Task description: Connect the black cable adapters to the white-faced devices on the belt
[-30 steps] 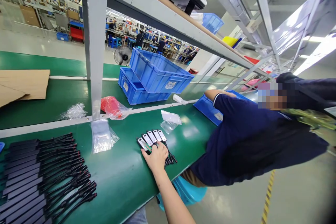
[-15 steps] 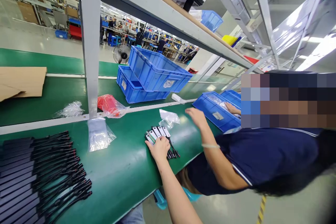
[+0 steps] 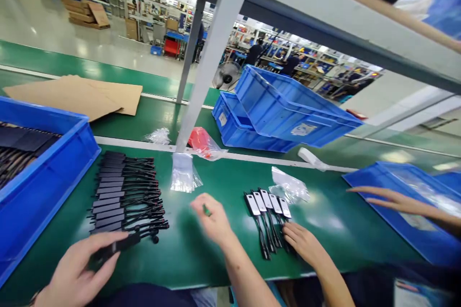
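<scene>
"Black device (image 3: 123,244), smooth and oblong: where is it, and how are the fingers?"

"Left of the post (image 3: 212,48) and nearer the person. The left hand (image 3: 77,271) has it gripped between thumb and bent fingers, cable end pointing right. The right hand (image 3: 212,220), in front of the post, is curled closed around a small green item (image 3: 206,209), mostly hidden."

"And just beyond the fingers?"

"A row of black devices (image 3: 110,204) left of the post, flat matte slabs with thin, bendy cables. At the post's foot, clear bags (image 3: 183,172), thin and shiny; just right of it, a crinkled red bag (image 3: 200,141)."

"Farther right of the post?"

"White-faced devices (image 3: 253,205), fanned out, with a co-worker's hand (image 3: 300,241) against their near right side. Well right, another hand (image 3: 392,200) is at a hard plastic bin (image 3: 382,216)."

"Edges and room?"

"A tall-walled blue crate (image 3: 54,172) bounds the far left of the post. In front of the post, the glossy green table (image 3: 187,259) lies bare between the row and the fan, down to its near edge."
</scene>
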A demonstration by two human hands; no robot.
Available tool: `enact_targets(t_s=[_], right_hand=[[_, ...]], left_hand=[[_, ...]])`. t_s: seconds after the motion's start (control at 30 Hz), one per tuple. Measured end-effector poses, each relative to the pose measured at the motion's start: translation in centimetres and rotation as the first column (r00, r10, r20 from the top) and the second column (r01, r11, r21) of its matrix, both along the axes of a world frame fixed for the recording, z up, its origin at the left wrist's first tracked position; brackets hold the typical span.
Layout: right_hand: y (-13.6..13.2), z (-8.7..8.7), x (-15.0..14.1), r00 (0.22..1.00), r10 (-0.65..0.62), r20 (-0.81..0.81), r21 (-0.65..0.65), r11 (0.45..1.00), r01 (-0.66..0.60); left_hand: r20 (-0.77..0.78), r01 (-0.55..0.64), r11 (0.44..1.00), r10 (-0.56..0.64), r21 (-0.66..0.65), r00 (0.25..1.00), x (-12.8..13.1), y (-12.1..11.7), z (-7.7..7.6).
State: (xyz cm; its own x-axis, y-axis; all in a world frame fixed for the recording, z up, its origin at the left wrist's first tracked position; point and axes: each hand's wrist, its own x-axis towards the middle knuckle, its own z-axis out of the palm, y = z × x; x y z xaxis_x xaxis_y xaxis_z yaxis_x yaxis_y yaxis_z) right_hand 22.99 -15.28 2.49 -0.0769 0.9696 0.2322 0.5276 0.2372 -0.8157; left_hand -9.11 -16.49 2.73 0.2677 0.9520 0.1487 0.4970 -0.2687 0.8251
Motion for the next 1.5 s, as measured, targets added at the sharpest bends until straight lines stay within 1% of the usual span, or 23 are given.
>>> enact_targets(t_s=[0.03,0.07,0.1,0.13,0.17,0.23,0.27,0.33,0.4,0.47,0.53,0.57,0.63,0.7,0.77,0.83,0.9,0.97,1.07,1.13,1.2,1.37,1.5], right_hand=[[-0.2,0.4,-2.0,0.988,0.139,-0.06,-0.02,0.99,-0.141],[-0.5,0.6,-3.7,0.968,0.234,-0.092,-0.037,0.97,-0.238],[-0.8,0.8,-5.0,0.95,0.299,-0.093,-0.05,0.951,-0.305],[-1.1,0.8,-6.0,0.941,0.328,-0.077,-0.071,0.94,-0.334],[-1.4,0.6,-6.7,0.941,0.333,-0.055,-0.09,0.937,-0.336],[-1.9,0.0,-7.2,0.956,0.292,-0.024,-0.124,0.948,-0.293],[-2.1,-0.4,-7.2,0.968,0.249,-0.023,-0.136,0.959,-0.25],[-2.4,-1.2,-6.9,0.988,0.153,-0.016,-0.159,0.975,-0.154],[-2.8,-1.8,-6.3,0.997,0.077,0.024,-0.18,0.981,-0.071],[-3.0,-2.0,-5.5,0.999,0.031,0.042,-0.202,0.979,-0.021],[-2.9,-2.1,-4.4,0.999,-0.026,-0.02,-0.222,0.975,0.021],[-2.7,-2.0,-3.8,0.995,-0.059,-0.077,-0.235,0.971,0.039],[-1.8,-1.9,-2.6,0.981,-0.102,-0.166,-0.257,0.965,0.056],[-0.5,-1.6,-1.9,0.978,-0.104,-0.182,-0.262,0.964,0.054],[1.1,-1.2,-1.6,0.984,-0.067,-0.163,-0.257,0.966,0.023],[2.5,-0.8,-1.7,0.989,-0.032,-0.145,-0.245,0.969,-0.005],[3.7,-0.6,-2.0,0.997,-0.015,-0.081,-0.221,0.975,-0.003],[4.2,-0.8,-2.2,0.999,-0.011,0.03,-0.18,0.984,0.016],[4.1,-1.5,-2.7,0.987,0.006,0.162,-0.099,0.995,0.01],[3.8,-1.9,-3.0,0.975,0.004,0.222,-0.029,1.0,0.003],[3.5,-2.2,-3.4,0.961,-0.009,0.275,0.016,1.0,0.005],[3.4,-2.5,-4.3,0.923,-0.036,0.383,0.024,0.999,0.029],[3.4,-2.6,-4.6,0.915,-0.043,0.401,0.016,0.999,0.04]], left_hand=[[-0.025,0.002,0.998,0.0,0.065,1.0,1.3,0.7,0.7],[0.044,-0.07,0.994,0.067,0.079,0.997,2.8,1.5,1.3],[0.103,-0.147,0.989,0.144,0.025,0.984,4.3,2.3,2.0],[0.182,-0.153,0.983,0.169,-0.097,0.969,5.7,3.1,2.5],[0.264,-0.121,0.971,0.173,-0.205,0.949,7.1,3.9,3.0],[0.454,-0.014,0.919,0.208,-0.394,0.866,9.3,5.0,3.3],[0.534,0.047,0.887,0.233,-0.46,0.813,10.2,5.4,3.2],[0.61,0.145,0.819,0.282,-0.555,0.741,11.6,5.5,2.4],[0.641,0.238,0.732,0.335,-0.638,0.69,12.7,5.1,1.3],[0.663,0.331,0.632,0.407,-0.701,0.628,13.5,4.6,0.2],[0.678,0.417,0.546,0.469,-0.726,0.565,14.1,4.4,-0.8],[0.682,0.452,0.514,0.486,-0.729,0.547,14.3,4.4,-1.1],[0.687,0.489,0.483,0.492,-0.726,0.534,14.4,4.6,-1.6],[0.693,0.487,0.495,0.484,-0.72,0.534,14.3,5.0,-2.0],[0.695,0.474,0.511,0.477,-0.717,0.538,14.1,5.3,-2.1],[0.691,0.463,0.516,0.476,-0.721,0.544,13.9,5.4,-2.2],[0.683,0.442,0.525,0.489,-0.727,0.543,13.7,5.4,-2.3],[0.677,0.418,0.538,0.507,-0.733,0.534,13.7,5.3,-2.3],[0.657,0.381,0.546,0.516,-0.746,0.549,13.8,5.3,-2.3],[0.647,0.359,0.552,0.516,-0.752,0.562,13.9,5.3,-2.3],[0.639,0.346,0.554,0.519,-0.757,0.567,14.0,5.3,-2.3],[0.638,0.333,0.562,0.525,-0.757,0.564,14.2,5.1,-2.5],[0.634,0.318,0.569,0.53,-0.758,0.563,14.2,4.9,-2.6]])
